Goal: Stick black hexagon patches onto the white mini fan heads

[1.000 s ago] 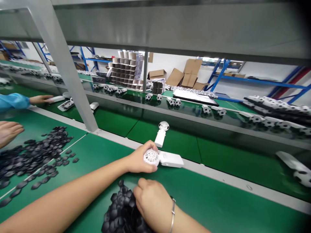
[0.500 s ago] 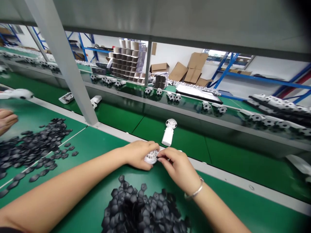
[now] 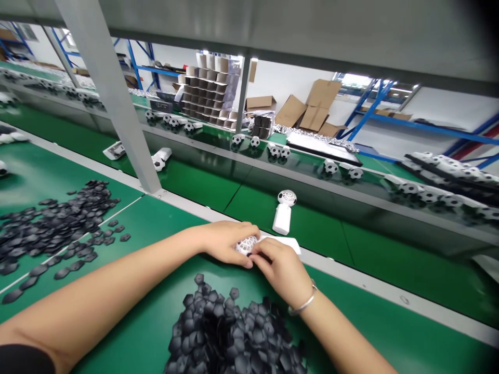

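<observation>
My left hand (image 3: pixel 226 243) is wrapped around a white openwork soccer-ball head (image 3: pixel 245 244), steadying it near the far edge of the green table. A white flat body (image 3: pixel 290 243), seemingly part of the same piece, sticks out behind my right hand (image 3: pixel 281 266). The right thumb and fingertips are pinched together against the ball's right side. A small dark bit shows at those fingertips, apparently a black pentagon piece, mostly covered by the fingers. In front of both hands lies a big heap of black pentagon pieces (image 3: pixel 237 332).
Another heap of black pentagons (image 3: pixel 58 223) spreads at left. Past the metal rail (image 3: pixel 343 265), a green conveyor carries a white soccer-ball unit (image 3: pixel 283 218) and others. A slanted grey post (image 3: pixel 113 98) stands left; an overhead shelf (image 3: pixel 273 31) spans the top.
The ball has turned slightly and its white body now shows to the right. The unit on the conveyor sits further right in view. Another person's hand at the left has left the view.
</observation>
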Available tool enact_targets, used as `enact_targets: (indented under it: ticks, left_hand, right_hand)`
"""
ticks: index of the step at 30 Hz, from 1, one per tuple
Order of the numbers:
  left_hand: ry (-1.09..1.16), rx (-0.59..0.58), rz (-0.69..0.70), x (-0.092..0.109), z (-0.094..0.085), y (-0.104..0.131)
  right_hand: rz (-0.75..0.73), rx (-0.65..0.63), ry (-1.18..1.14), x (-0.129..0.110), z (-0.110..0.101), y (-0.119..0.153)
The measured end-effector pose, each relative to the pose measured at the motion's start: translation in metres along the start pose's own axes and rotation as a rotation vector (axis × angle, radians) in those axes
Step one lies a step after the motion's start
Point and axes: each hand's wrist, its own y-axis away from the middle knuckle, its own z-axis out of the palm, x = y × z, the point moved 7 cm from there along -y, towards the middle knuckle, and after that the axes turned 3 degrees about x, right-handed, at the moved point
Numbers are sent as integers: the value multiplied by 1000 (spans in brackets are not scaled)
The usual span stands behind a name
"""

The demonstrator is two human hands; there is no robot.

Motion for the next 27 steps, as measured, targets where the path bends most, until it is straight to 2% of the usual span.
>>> enact_targets:
  ticks: [7,12,16,22,24,27]
  left_hand:
    - [42,-4,14,-2,0,-1]
    - [66,-11,2,-4,0,-3]
    - [70,-22,5,-5,0,-4]
    - [90,-41,6,-5,3,-3]
    - [101,-36,6,-5,3,-4]
    - [124,-35,22,-8,1,-4]
  right_hand:
    - [-42,-5,34,-2,-2,1]
    - [-92,-45,185,-10,-1,2]
    - [-119,-23,267,-15,-4,1]
    - [-207,-10,241,-17,-2,0]
    - [-174,12,180,-15,-3,0]
    - [2,86,110,-8,-10,0]
